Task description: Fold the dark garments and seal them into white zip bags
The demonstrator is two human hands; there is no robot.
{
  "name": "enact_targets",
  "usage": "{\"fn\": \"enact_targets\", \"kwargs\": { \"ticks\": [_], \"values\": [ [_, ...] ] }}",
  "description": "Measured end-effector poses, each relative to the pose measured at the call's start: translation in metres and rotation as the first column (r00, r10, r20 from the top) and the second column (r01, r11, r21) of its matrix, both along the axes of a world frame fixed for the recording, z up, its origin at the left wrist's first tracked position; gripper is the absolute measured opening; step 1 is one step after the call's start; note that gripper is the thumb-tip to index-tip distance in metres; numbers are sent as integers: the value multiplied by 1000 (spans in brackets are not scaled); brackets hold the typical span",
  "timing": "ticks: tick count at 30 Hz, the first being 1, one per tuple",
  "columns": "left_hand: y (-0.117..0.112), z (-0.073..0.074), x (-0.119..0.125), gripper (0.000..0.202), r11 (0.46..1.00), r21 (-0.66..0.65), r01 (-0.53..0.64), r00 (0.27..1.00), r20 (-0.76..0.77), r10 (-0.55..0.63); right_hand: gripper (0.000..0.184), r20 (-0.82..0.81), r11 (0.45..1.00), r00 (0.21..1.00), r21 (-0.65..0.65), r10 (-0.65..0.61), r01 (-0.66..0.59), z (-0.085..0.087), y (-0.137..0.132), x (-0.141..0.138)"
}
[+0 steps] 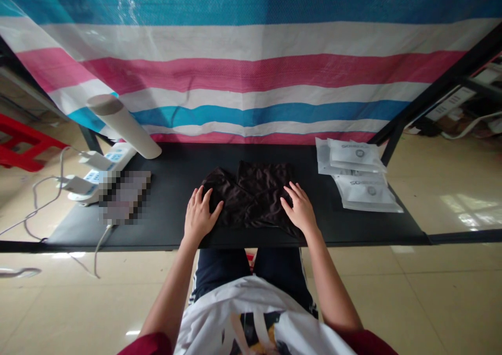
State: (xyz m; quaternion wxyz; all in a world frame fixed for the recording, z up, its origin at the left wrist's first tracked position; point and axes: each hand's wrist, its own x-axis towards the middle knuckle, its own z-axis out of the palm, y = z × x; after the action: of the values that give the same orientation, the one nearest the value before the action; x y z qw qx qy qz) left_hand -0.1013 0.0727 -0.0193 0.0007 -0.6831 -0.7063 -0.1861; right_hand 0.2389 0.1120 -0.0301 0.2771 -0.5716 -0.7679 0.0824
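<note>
As the left hand (200, 214) and right hand (300, 208) lie spread on a dark brown garment (251, 198)

Neither hand pinches — fingers splayed, palms down on the crumpled cloth. The garment sits mid-way along the front edge of the black worktop (172, 177). Sealed white packets (355, 174) lie stacked near the right rear corner; a power strip (105, 169) and a tilted cardboard tube (125, 127) sit near the left rear corner.

The white packets (355, 155) are showing a printed word starting "SO", the rest being too small to read
</note>
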Motion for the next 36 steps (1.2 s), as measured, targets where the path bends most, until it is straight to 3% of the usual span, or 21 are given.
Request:
{"fn": "enact_targets", "kwargs": {
  "ticks": [4, 6, 9, 12, 17, 21, 24, 26, 28, 30, 31, 33, 36],
  "values": [
    [-1, 6, 3, 70, 999, 16, -46, 999, 13, 46, 47, -15, 1000, 1000, -5, 2, -2, 1, -1, 0],
    [-3, 10, 5, 75, 988, 33, -153, 988, 35, 152, 47, -36, 1000, 999, -7, -2, 1, 1, -1, 0],
    [-4, 14, 3, 77, 923, 29, -384, 921, 76, 381, 48, -85, 998, 995, 10, -59, 60, 1, -1, 2],
    [-4, 12, -1, 65, 882, 14, -472, 879, 87, 469, 45, -140, 993, 984, 24, -111, 115, -1, -1, 4],
    [6, 20, -13, 35, 956, -52, -287, 956, 43, 290, 44, -119, 996, 989, 8, -88, 90, -2, -1, 5],
    [20, 57, -6, 25, 964, -79, -256, 952, 151, 265, 44, -122, 996, 989, 12, -82, 84, -1, -2, 5],
    [26, 91, 23, 24, 985, -23, -173, 955, 239, 173, 44, -117, 996, 990, 7, -82, 84, 0, -2, 5],
    [28, 109, 48, 24, 1000, -17, 17, 944, 329, -10, 45, -107, 996, 991, -5, -85, 85, 0, -3, 6],
    [28, 119, 71, 30, 955, -16, 298, 856, 448, -259, 45, -100, 996, 991, -15, -85, 84, 1, -4, 5],
    [27, 121, 84, 35, 882, 26, 471, 737, 537, -410, 44, -109, 997, 991, -8, -82, 82, 1, -4, 5],
    [26, 120, 85, 36, 867, 53, 496, 706, 556, -438, 44, -122, 997, 989, 0, -79, 80, 2, -4, 5],
    [24, 112, 81, 31, 879, 94, 468, 710, 552, -438, 43, -168, 997, 983, 19, -72, 76, 3, -3, 5],
    [18, 92, 60, 25, 887, 78, 455, 772, 462, -437, 38, -289, 995, 955, 56, -64, 83, 9, -6, 7]
  ]
}}
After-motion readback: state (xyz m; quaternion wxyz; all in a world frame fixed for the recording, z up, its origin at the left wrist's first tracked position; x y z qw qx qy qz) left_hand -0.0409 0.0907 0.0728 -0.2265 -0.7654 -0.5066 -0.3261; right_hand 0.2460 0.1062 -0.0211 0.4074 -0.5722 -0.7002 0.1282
